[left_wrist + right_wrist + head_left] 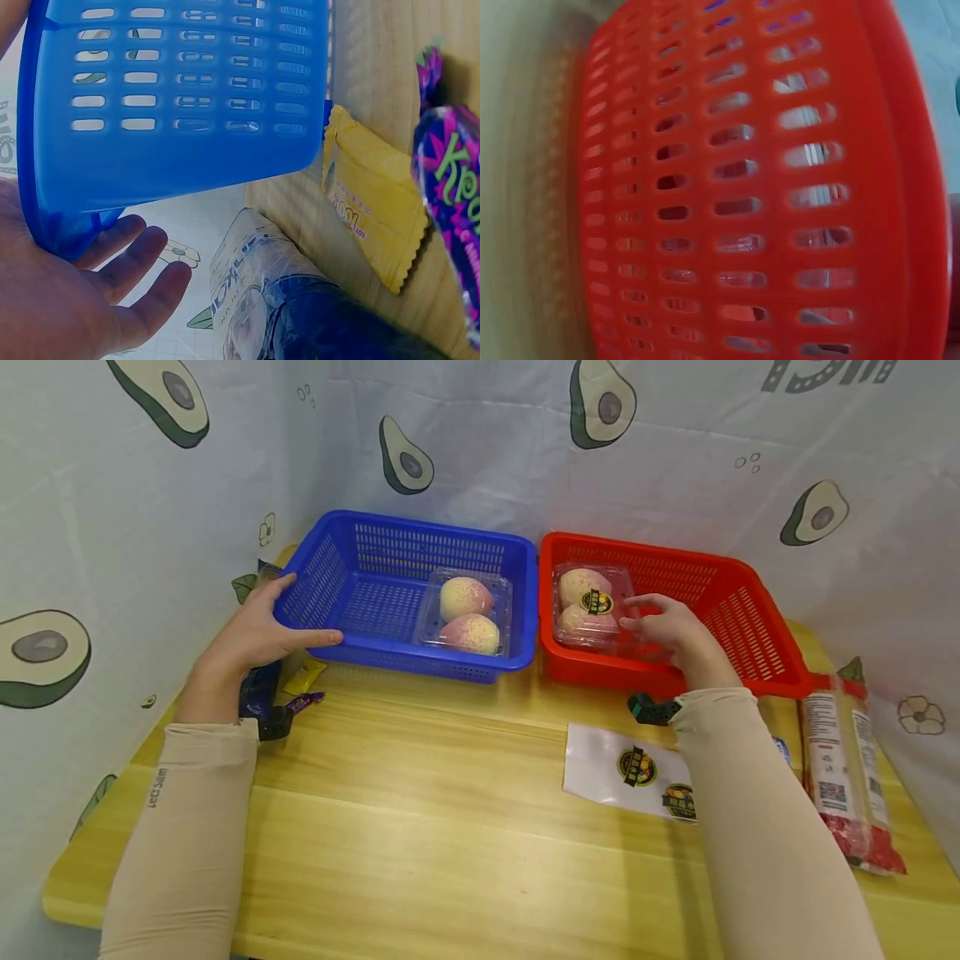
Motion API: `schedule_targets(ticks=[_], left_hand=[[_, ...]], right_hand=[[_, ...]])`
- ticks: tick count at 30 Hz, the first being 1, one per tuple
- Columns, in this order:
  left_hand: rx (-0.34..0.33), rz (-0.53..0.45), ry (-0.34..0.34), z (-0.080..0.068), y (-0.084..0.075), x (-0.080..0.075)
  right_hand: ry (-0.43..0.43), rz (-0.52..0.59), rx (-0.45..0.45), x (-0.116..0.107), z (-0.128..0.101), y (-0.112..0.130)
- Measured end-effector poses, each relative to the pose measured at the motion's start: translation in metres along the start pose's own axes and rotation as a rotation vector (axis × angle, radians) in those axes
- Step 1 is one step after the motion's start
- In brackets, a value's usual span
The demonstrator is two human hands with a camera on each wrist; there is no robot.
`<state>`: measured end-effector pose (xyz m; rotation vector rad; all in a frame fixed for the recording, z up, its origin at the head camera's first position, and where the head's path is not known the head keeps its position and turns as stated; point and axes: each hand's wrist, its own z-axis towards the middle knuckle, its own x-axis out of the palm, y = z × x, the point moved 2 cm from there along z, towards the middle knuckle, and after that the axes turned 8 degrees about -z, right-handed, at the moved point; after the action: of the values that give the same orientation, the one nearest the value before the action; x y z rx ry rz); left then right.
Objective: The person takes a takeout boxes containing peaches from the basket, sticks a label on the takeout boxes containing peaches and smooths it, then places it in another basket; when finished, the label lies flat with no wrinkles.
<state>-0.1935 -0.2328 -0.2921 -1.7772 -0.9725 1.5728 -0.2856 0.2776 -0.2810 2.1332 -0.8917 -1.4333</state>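
A blue plastic basket [405, 653] holds a clear box [429, 625] with two pink-and-yellow peaches [470, 632]. My left hand [247, 631] spans its front left corner, thumb along the front rim and fingers at the left rim; in the left wrist view the other fingers extend loosely beside the corner. To the right stands a red basket [592, 668], where another clear box [621, 583] of two peaches, bearing a black-and-gold sticker [597, 602], lies at the left end. Inside that basket, my right hand [678, 631] has its spread fingertips at the box's right edge; the basket wall hides it in the right wrist view.
Left of the blue basket lie a yellow packet [305, 677], a purple-wrapped candy [303, 702] and a dark blue pack [258, 687]. A white sheet of stickers [596, 760] rests before the red basket. A red-and-clear bag [851, 768] lies at the table's right. Patterned cloth [480, 443] stands behind.
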Motion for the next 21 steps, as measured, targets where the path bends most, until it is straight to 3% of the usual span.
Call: schedule_targets(ticks=[13, 21], left_hand=[[-0.013, 0.017, 0.002, -0.002, -0.002, 0.000], [-0.020, 0.011, 0.017, -0.004, -0.002, -0.001]], right_hand=[[-0.030, -0.230, -0.120, 0.002, -0.012, 0.010], [-0.047, -0.315, -0.106, 0.006, -0.015, 0.008]])
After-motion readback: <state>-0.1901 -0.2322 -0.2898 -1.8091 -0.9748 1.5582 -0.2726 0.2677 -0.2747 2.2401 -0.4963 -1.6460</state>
